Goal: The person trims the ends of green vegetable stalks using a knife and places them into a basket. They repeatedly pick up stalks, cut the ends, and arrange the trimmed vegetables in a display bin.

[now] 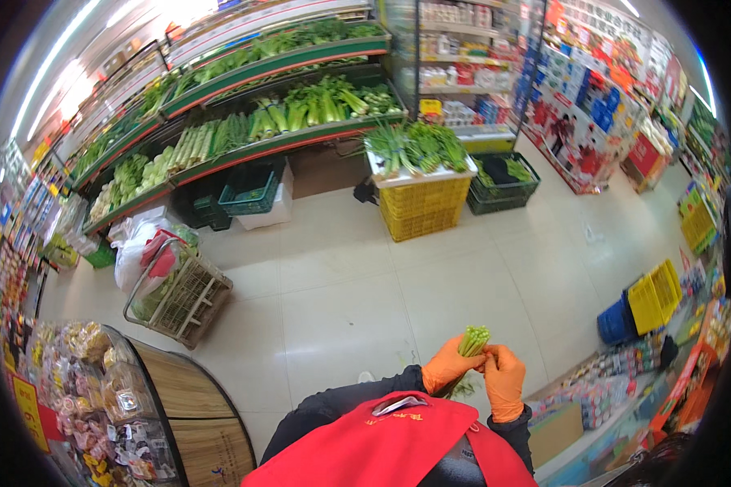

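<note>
My left hand (452, 367), in an orange rubber glove, is closed around a bundle of thin green vegetable stalks (475, 339). Their pale cut ends point up and away from me, and feathery leaves hang below the hand. Beside it on the right, my right hand (503, 377), gloved the same way, has its fingertips up against the bundle and the left fingers. Whether those fingertips pinch something is too small to tell. A red apron covers my front, below the hands.
A yellow crate (425, 207) topped with leafy bunches stands ahead, beside a dark green crate (504, 196). Vegetable shelves (280, 141) run behind. A wheeled basket (189, 298) and a wood-sided display (189, 389) stand at left. Blue and yellow baskets (655, 295) are at right.
</note>
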The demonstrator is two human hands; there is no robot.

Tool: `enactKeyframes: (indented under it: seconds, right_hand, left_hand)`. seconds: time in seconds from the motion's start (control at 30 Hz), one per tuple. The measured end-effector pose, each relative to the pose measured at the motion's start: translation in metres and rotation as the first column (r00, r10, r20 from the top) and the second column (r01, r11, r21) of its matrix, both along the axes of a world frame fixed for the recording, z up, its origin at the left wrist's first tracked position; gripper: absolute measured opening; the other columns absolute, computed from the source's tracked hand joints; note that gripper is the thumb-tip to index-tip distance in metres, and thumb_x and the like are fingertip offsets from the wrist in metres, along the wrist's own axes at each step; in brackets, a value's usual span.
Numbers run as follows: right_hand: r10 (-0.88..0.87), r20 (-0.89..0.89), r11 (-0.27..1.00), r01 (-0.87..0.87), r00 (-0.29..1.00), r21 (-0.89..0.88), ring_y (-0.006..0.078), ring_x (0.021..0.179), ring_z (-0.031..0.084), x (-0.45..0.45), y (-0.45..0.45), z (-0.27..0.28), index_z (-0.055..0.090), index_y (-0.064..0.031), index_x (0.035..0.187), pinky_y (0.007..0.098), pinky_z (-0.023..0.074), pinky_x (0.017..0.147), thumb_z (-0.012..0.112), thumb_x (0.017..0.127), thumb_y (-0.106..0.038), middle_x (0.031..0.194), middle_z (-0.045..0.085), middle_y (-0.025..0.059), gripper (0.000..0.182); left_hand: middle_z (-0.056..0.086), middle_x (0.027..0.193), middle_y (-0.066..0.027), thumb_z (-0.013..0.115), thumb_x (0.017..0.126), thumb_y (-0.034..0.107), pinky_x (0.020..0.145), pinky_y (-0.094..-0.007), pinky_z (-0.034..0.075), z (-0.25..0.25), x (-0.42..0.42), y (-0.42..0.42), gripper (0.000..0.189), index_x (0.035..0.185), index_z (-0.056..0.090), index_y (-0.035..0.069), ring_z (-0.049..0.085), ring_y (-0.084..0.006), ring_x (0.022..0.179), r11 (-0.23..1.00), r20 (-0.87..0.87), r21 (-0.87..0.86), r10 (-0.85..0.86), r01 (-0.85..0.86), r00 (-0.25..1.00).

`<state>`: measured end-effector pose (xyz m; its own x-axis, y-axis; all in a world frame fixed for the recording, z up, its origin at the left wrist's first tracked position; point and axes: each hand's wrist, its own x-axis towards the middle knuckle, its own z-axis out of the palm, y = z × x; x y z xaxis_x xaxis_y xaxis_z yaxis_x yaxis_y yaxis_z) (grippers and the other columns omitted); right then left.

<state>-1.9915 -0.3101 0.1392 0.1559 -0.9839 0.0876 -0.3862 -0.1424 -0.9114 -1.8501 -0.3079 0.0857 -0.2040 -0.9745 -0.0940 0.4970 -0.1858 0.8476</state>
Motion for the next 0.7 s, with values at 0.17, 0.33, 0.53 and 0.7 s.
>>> enactKeyframes:
  seconds: [0.17,0.33,0.53,0.7]
  right_hand:
    - [0.214,-0.287,0.918,-0.293,0.934,-0.268,0.0341,0.078,0.064,0.128,-0.037,-0.008,0.063,-0.0012,0.092,0.0373,0.0509,0.067,0.06,0.08,-0.001,0.081,0.062,0.0161,0.013]
    - [0.541,0.319,0.803,-0.591,0.778,0.076,0.0209,0.079,0.058,0.234,-0.069,-0.006,0.06,0.0,0.086,0.0309,0.0468,0.073,0.059,0.078,-0.003,0.085,0.061,0.0086,0.008]
    - [0.549,0.789,0.187,-0.96,0.277,0.207,0.0152,0.074,0.053,0.337,-0.086,0.025,0.065,0.0069,0.096,0.0271,0.0421,0.071,0.048,0.083,-0.002,0.085,0.062,0.009,0.023]
    - [0.324,0.846,-0.229,-0.833,0.423,0.504,0.0125,0.067,0.053,0.411,-0.127,-0.026,0.063,0.0066,0.118,0.0268,0.0447,0.069,0.053,0.094,-0.012,0.098,0.069,0.0118,0.032]
  left_hand:
    - [0.067,0.096,-0.0066,0.072,0.085,0.015,0.078,-0.0338,0.052,0.006,0.128,-0.006,0.033,0.113,0.059,0.006,0.063,-0.0157,0.089,0.938,0.555,-0.184,0.345,-0.292,0.757]
    - [0.069,0.09,-0.007,0.074,0.083,0.015,0.074,-0.0327,0.052,-0.005,0.23,-0.006,0.033,0.111,0.06,0.006,0.066,-0.018,0.082,0.777,0.673,-0.322,0.589,-0.541,0.446]
    - [0.065,0.083,-0.004,0.068,0.083,0.004,0.067,-0.0287,0.051,-0.012,0.339,-0.006,0.02,0.102,0.063,0.002,0.062,-0.0133,0.075,0.666,0.193,-0.008,0.733,-0.746,0.652]
    - [0.064,0.084,-0.0039,0.066,0.085,0.004,0.064,-0.0267,0.05,-0.002,0.403,-0.012,0.017,0.102,0.063,0.0,0.062,-0.0119,0.074,0.755,0.152,0.072,0.637,-0.652,0.755]
